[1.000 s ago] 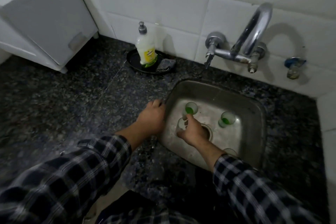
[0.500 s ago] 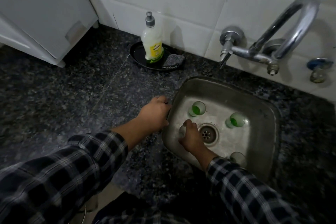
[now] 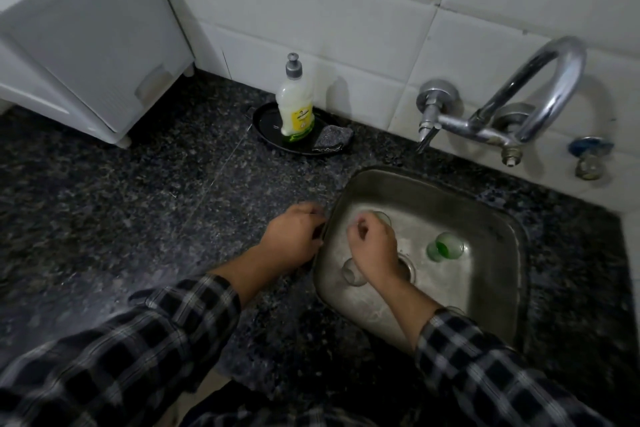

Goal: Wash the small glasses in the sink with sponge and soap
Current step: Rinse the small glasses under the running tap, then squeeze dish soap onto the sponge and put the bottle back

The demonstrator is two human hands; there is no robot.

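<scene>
While a green glass (image 3: 445, 246) sits on the sink (image 3: 502, 218) floor and a clear glass (image 3: 353, 272) lies beside the right wrist, the right hand (image 3: 374, 246) curls over a third glass (image 3: 383, 218) at the back left. Whether it grips, I cannot tell. The left hand (image 3: 294, 239) clutches the sink's left rim. Soap (image 3: 296, 107) and sponge (image 3: 332, 139) sit on a tray (image 3: 263, 121) behind.

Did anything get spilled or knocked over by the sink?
Nothing stands out. The soap bottle stands upright on its black tray, with the sponge beside it. In the sink, one glass shows green at its bottom; whether it is tipped is too blurry to tell.
</scene>
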